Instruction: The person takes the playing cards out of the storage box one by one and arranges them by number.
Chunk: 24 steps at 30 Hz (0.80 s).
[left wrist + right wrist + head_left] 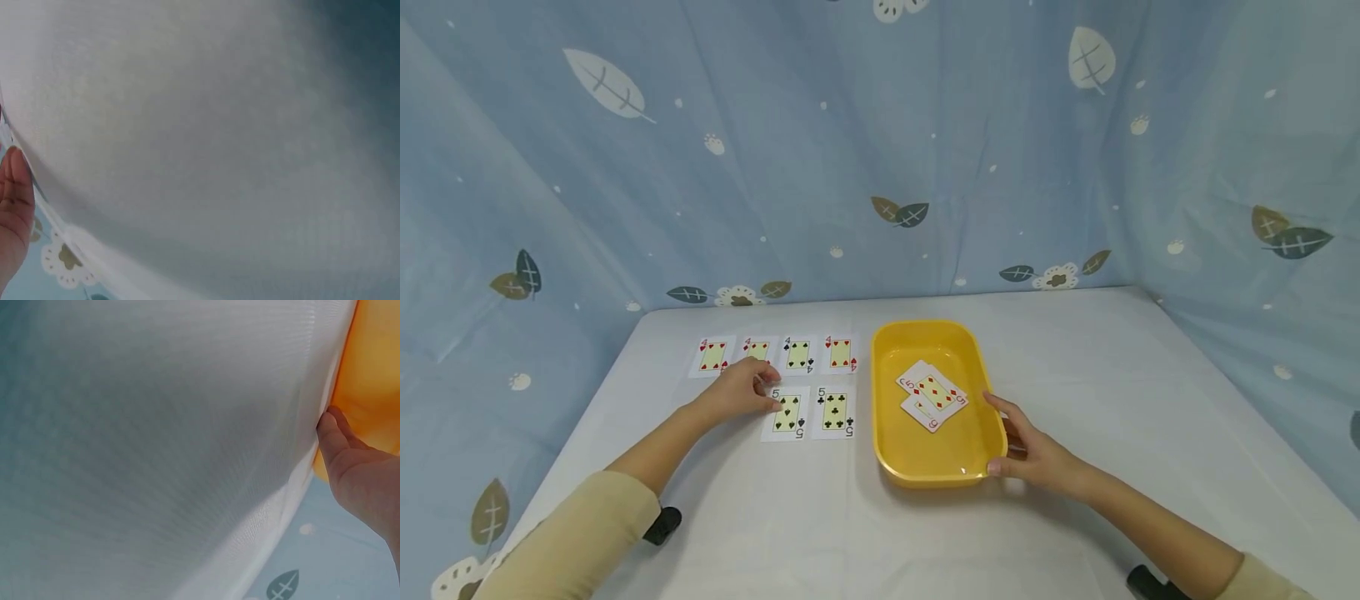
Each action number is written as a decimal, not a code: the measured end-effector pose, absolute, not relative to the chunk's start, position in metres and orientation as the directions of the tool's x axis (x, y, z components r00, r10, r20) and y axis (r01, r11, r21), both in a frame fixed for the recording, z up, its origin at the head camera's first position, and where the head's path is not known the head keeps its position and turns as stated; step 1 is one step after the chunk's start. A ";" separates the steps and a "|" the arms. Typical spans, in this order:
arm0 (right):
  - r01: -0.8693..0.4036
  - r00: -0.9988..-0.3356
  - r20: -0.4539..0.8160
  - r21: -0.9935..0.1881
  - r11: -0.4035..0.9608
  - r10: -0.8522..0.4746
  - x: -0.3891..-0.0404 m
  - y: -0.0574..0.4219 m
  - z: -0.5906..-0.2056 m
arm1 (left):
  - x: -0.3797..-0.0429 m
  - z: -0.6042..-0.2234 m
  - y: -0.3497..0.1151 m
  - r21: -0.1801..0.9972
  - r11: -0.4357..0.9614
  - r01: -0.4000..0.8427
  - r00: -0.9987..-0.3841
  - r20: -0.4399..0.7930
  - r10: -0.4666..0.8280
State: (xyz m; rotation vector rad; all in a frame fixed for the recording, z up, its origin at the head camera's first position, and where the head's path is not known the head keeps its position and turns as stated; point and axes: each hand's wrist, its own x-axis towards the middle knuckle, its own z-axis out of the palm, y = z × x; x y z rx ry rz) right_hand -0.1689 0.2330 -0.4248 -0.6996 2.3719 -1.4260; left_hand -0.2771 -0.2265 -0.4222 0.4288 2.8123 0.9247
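Note:
In the head view my left hand (742, 390) is over the left end of the front card row. Its thumb touches the five of spades (787, 421), which lies flat on the white cloth. To the right of that card lies the five of clubs (833, 412). My right hand (1033, 450) grips the right rim of a yellow plastic tray (940, 462), thumb at the near corner and index finger farther along the edge. Inside the tray, a five of diamonds (933, 391) overlaps another red card (931, 420). The right wrist view shows fingers against the tray's side (369, 381).
Behind the fives runs a row of fours, including a red four (712, 357), a black four (798, 356) and another red four (838, 355). A white cloth (805, 525) covers the table. Blue leaf-patterned fabric (775, 167) hangs at the back and sides.

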 end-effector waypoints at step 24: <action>-0.252 -0.840 -0.008 -0.880 0.402 -0.543 -0.169 0.233 -0.425 | -0.268 -0.396 -0.196 0.699 0.679 0.222 -0.958 0.029 0.284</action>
